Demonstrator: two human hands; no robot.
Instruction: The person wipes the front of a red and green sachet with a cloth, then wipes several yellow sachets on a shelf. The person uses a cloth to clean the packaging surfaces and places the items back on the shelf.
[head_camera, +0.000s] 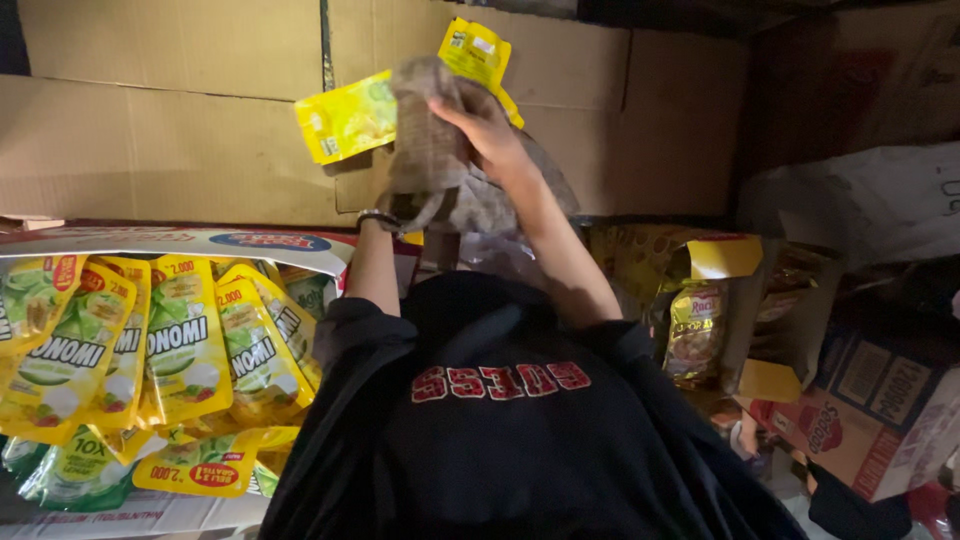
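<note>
Holding a yellow refill pouch (350, 118) up against the cardboard wall, above the open carton of matching pouches (150, 350), the right hand (490, 135) presses a grey-brown cloth (440, 150) over it with fingers closed on the fabric. The left hand is hidden behind the cloth, so I cannot tell its grip. The pouch looks light, floppy and slick; its sealed edges seem the surest hold.
</note>
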